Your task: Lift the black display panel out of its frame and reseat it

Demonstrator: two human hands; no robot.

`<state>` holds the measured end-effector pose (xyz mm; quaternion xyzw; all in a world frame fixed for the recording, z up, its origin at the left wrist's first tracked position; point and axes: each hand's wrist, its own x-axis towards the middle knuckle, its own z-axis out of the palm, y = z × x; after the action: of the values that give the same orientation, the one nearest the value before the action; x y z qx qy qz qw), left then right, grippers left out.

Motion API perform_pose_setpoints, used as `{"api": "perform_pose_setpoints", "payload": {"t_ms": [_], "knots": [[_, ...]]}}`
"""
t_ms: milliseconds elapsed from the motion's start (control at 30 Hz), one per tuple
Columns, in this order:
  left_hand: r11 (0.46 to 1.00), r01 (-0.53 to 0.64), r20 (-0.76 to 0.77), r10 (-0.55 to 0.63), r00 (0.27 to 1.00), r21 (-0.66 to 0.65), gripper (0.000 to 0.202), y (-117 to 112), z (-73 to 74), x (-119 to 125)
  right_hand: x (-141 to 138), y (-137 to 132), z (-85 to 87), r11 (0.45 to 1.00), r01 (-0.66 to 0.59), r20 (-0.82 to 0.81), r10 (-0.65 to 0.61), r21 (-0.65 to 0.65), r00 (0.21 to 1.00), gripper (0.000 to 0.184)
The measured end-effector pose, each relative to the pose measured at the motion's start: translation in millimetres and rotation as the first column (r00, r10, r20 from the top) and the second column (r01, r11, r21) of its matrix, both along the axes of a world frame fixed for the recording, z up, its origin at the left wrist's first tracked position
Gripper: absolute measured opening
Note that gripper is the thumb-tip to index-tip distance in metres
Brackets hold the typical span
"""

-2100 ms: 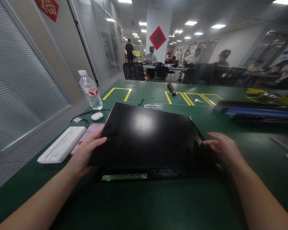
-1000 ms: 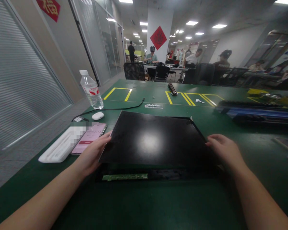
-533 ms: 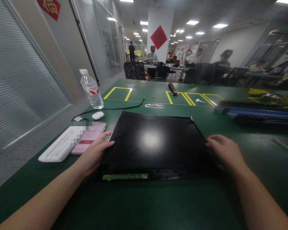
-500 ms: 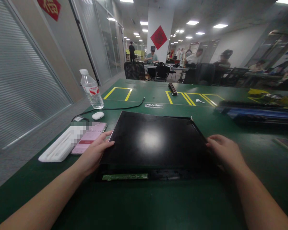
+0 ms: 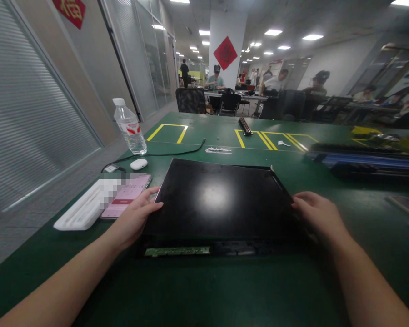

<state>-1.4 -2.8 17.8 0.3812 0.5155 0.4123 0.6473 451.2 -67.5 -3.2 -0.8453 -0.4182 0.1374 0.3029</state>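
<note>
A glossy black screen panel point(image 5: 218, 200) lies in front of me, with a ceiling light reflected in its face. My left hand point(image 5: 139, 215) grips its left edge, thumb on top and fingers along the side. At the right edge, my right hand point(image 5: 315, 215) pinches the panel; some of its fingers are hidden. Beneath the panel a dark frame point(image 5: 254, 167) peeks out at the far edge. A narrow green circuit board point(image 5: 177, 250) shows along the near edge.
Left of the panel are a pink-screened phone point(image 5: 127, 200), a white tray point(image 5: 80, 206), a white earbud case point(image 5: 138, 164), a black cable point(image 5: 170, 154) and a water bottle point(image 5: 131, 129). A dark-blue long object point(image 5: 371, 161) lies right. Several people sit beyond the green table point(image 5: 204, 295).
</note>
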Motion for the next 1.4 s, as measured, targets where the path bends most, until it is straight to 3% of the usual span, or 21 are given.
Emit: {"api": "perform_pose_setpoints", "payload": {"t_ms": [300, 633, 733, 867, 1067, 1200, 1400], "knots": [[1.0, -0.021, 0.04, 0.02, 0.999, 0.003, 0.07, -2, 1.9, 4, 4, -1, -3.4, 1.0, -0.01, 0.001, 0.01, 0.014, 1.0, 0.026], [1.0, -0.012, 0.015, 0.012, 1.0, 0.017, 0.093, -2, 0.5, 1, 0, 2, -0.9, 1.0, 0.02, -0.042, -0.02, 0.002, 0.999, 0.037], [0.998, -0.001, -0.011, 0.001, 1.0, 0.066, 0.087, 0, -2.6, -4, 0, 2, -0.7, 1.0, 0.028, -0.064, -0.027, 0.009, 0.998, 0.037], [0.984, 0.01, -0.112, 0.01, 0.994, 0.18, 0.067, 5, -12.3, -10, 0, 2, -1.4, 1.0, 0.021, -0.057, -0.019, 0.018, 0.998, 0.039], [0.96, 0.067, -0.38, 0.043, 0.924, 0.271, 0.066, 12, -23.5, -18, 4, 3, -4.3, 0.999, 0.015, -0.06, -0.013, 0.033, 0.998, 0.04], [0.947, 0.106, -0.446, 0.042, 0.894, 0.302, 0.057, 15, -27.1, -21, 10, 2, -10.0, 0.999, 0.011, -0.065, -0.008, 0.043, 0.998, 0.039], [0.933, 0.137, -0.502, 0.053, 0.863, 0.333, 0.06, 19, -36.9, -21, 11, 3, -12.2, 0.999, 0.007, -0.078, -0.004, 0.038, 0.997, 0.038]]}}
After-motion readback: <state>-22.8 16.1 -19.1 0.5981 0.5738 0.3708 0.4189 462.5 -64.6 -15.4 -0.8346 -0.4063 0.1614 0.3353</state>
